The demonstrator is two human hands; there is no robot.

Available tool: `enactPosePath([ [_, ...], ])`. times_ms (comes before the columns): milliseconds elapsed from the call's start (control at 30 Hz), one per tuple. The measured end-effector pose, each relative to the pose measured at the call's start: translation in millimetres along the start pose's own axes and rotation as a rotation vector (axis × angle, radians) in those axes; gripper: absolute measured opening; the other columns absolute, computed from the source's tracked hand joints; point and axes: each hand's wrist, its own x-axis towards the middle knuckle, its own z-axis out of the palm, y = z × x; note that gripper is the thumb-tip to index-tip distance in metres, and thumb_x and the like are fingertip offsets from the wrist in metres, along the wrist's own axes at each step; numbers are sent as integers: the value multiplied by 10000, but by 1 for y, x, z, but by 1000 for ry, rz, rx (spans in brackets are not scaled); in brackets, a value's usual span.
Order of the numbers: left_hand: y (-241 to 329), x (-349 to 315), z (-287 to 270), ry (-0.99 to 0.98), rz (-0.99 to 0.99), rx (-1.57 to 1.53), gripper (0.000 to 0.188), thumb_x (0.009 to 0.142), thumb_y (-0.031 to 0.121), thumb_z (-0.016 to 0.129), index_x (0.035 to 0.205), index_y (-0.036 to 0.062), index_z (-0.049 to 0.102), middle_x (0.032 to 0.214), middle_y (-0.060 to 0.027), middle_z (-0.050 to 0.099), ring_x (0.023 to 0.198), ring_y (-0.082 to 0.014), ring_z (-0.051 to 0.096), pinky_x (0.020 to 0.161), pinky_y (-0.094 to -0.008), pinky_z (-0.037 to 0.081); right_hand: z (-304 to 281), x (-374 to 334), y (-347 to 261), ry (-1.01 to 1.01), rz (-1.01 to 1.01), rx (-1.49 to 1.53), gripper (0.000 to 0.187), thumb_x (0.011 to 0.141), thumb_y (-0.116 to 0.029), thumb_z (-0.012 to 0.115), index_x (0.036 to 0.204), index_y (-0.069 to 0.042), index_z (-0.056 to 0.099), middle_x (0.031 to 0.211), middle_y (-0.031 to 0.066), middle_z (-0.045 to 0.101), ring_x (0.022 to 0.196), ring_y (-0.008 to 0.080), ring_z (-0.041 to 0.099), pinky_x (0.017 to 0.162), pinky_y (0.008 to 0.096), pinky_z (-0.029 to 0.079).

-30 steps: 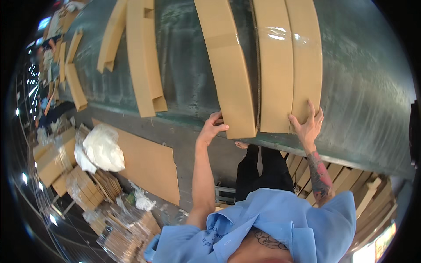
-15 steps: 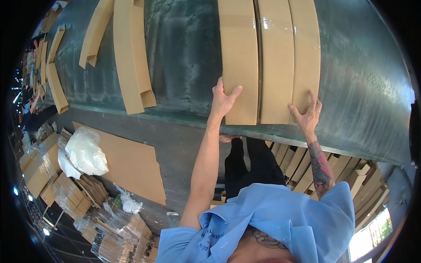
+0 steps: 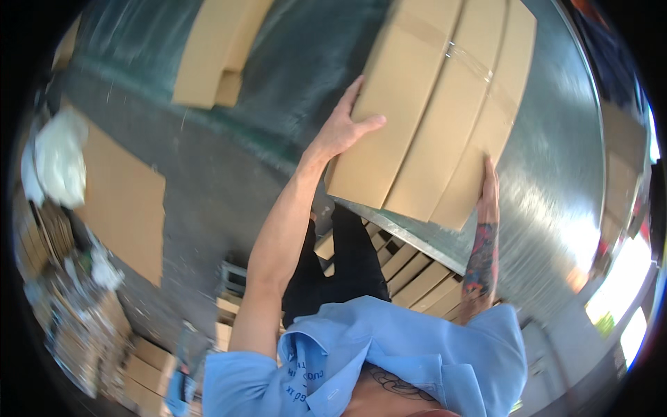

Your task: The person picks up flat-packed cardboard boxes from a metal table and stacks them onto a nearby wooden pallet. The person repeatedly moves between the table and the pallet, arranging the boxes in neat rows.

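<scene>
Three long, narrow brown cardboard boxes [image 3: 434,104] lie side by side as one bundle, with clear tape across their tops. The bundle slants over the dark green worktable [image 3: 306,83], its near end at the table's front edge. My left hand [image 3: 345,130] grips the bundle's left side, thumb on top and fingers down the outer face. On the right side, my right hand [image 3: 490,186] presses along the outer box, its fingers partly hidden. Between them the two hands hold the bundle.
An open-ended long cardboard piece [image 3: 208,62] lies on the table to the left. Below the table's edge are several stacked long boxes [image 3: 417,278]. A flat cardboard sheet [image 3: 125,201], a white plastic bag [image 3: 61,160] and wrapped cardboard stacks [image 3: 90,333] are on the left floor.
The boxes have turned from straight to slanted, far end to the right. My right hand has gone from the top of the right box to its outer side. The whole view has swung right.
</scene>
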Motion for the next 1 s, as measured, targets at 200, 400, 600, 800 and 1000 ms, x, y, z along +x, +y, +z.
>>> enactPosePath([
  [200, 1, -88, -46, 150, 260, -5, 1112, 721, 389, 888, 1572, 19, 274, 1595, -202, 295, 1492, -328, 301, 1232, -421, 250, 21, -51, 11, -110, -462, -291, 702, 1054, -509, 405, 1536, 1, 383, 1567, 203, 411, 1438, 346, 397, 1171, 474, 371],
  [400, -10, -238, -79, 310, 398, 106, 1115, 739, 324, 863, 1558, 19, 169, 1496, -216, 384, 1377, -371, 453, 1169, -441, 337, 122, -144, -44, -139, -379, -206, 797, 1006, -597, 483, 1517, 9, 401, 1522, 209, 433, 1306, 343, 504, 1040, 467, 453],
  [600, -79, -474, -79, 665, 313, -210, 1131, 744, 201, 869, 1543, 55, 81, 1499, -229, 403, 1370, -352, 475, 1133, -451, 395, 242, -211, -35, -668, -647, -772, 870, 980, -641, 494, 1495, 53, 393, 1437, 242, 482, 1230, 332, 556, 945, 464, 510],
  [800, -237, -651, -38, 1055, 537, -526, 1240, 760, 147, 863, 1580, 65, -64, 1571, -215, 336, 1456, -321, 373, 1200, -448, 330, 375, -372, 91, -1023, -698, -998, 836, 902, -574, 669, 1415, 42, 433, 1386, 253, 479, 1178, 331, 565, 905, 482, 523],
  [1000, -402, -815, 26, 1654, 553, -541, 1376, 729, 227, 923, 1610, 38, -117, 1663, -216, 173, 1544, -293, 196, 1246, -395, 235, 477, -558, 303, -1560, -776, -1281, 713, 925, -370, 718, 1423, 46, 422, 1372, 224, 510, 1172, 317, 575, 926, 453, 527],
])
